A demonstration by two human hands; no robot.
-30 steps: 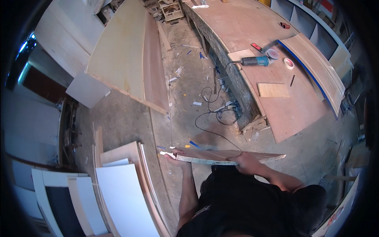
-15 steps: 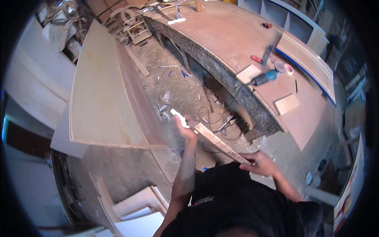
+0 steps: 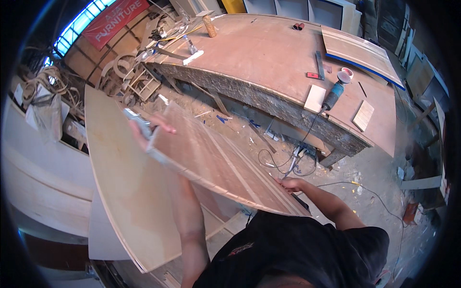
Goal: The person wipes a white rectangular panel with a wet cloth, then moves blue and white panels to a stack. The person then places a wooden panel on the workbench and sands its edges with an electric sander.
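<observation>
A flat wooden panel (image 3: 216, 156) with pale stripes is held tilted in front of my body, its wide face showing and a scored edge toward me. My left hand (image 3: 141, 132) grips its far left end, fingers over the edge. A greyish-white thing (image 3: 137, 119) sits at that hand; what it is I cannot make out. My right hand (image 3: 290, 185) is closed on the panel's right-hand edge, some fingers hidden. Beyond lies a workbench (image 3: 240, 62) bearing a teal power tool with a round disc (image 3: 334, 93), two small wood pieces (image 3: 314, 98) and a red-and-black square (image 3: 314, 75).
A large curved panel (image 3: 129, 187) stands close on my left. Cable (image 3: 269, 163) and scraps litter the floor by the bench. On the bench are a blue-edged board (image 3: 362, 55), a tape roll (image 3: 347, 72), a clear bottle (image 3: 189, 45) and a jar (image 3: 210, 26).
The panel has turned from edge-on to showing its wide face. My left hand has swung left and up with its end; my right hand still grips the other side. The view has shifted.
</observation>
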